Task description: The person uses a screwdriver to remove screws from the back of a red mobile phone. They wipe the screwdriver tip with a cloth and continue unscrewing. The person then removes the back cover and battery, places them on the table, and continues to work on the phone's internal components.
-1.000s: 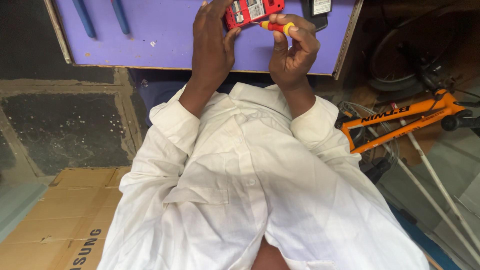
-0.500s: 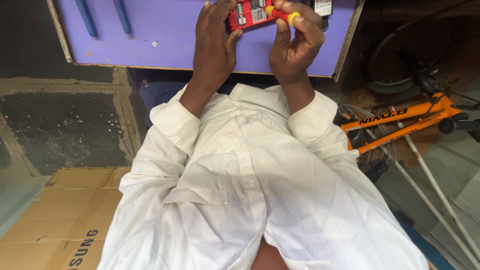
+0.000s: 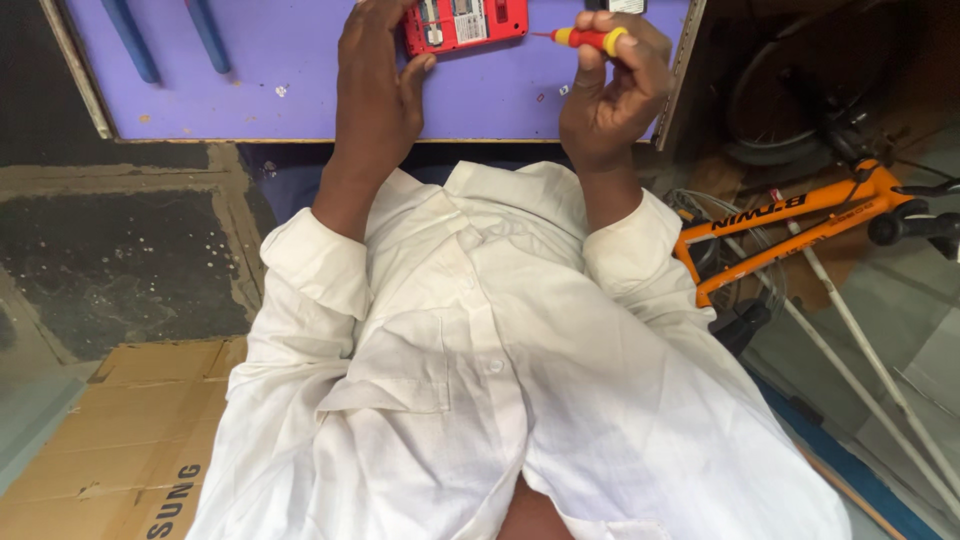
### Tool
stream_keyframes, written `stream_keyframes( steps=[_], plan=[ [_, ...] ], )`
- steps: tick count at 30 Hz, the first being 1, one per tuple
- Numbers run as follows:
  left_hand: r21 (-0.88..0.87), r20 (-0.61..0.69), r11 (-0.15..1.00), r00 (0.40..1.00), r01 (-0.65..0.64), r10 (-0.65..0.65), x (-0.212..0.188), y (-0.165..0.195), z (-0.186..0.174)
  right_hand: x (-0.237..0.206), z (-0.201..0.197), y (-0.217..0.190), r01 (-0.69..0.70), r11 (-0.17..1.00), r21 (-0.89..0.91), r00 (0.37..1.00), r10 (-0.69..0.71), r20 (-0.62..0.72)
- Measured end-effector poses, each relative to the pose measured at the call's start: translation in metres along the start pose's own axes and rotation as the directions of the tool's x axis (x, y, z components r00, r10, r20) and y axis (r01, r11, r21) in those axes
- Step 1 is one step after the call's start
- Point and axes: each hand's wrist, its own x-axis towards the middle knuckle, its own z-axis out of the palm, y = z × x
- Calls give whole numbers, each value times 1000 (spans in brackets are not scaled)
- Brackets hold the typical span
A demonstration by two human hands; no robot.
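My left hand (image 3: pixel 375 85) rests on the purple board (image 3: pixel 300 90) and holds the left side of a small red device (image 3: pixel 465 22) with its back opened, at the top edge of the view. My right hand (image 3: pixel 610 85) grips a small screwdriver with a red and yellow handle (image 3: pixel 592 38). Its thin tip points left toward the right side of the red device. I wear a white shirt whose sleeves are rolled to the forearms.
Two blue bars (image 3: pixel 130 40) lie at the board's far left. An orange bicycle frame (image 3: pixel 790 225) and a wheel (image 3: pixel 790 90) stand to the right. Flattened cardboard (image 3: pixel 110 440) covers the floor at the lower left. A dark object (image 3: pixel 615 5) sits at the board's top edge.
My right hand has drawn away to the right of the red device, with the screwdriver now lying level and pointing left. The view has shifted slightly downward.
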Motion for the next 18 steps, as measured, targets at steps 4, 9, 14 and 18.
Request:
stream_keyframes(
  steps=[4, 9, 14, 18],
  plan=[
    [22, 5, 1000, 1000, -14, 14, 0, 1, -1, -6, 2, -2, 10, 1000, -5, 1000, -9, 15],
    [38, 19, 999, 1000, -8, 7, 2, 5, -3, -5, 3, -3, 28, 999, -29, 999, -27, 20],
    [10, 15, 1000, 999, -30, 30, 6, 9, -5, -2, 8, -2, 33, 999, 13, 998, -34, 45],
    [8, 19, 999, 999, -39, 39, 7, 10, -7, 0, 10, -2, 68, 998, -12, 997, -67, 47]
  ],
)
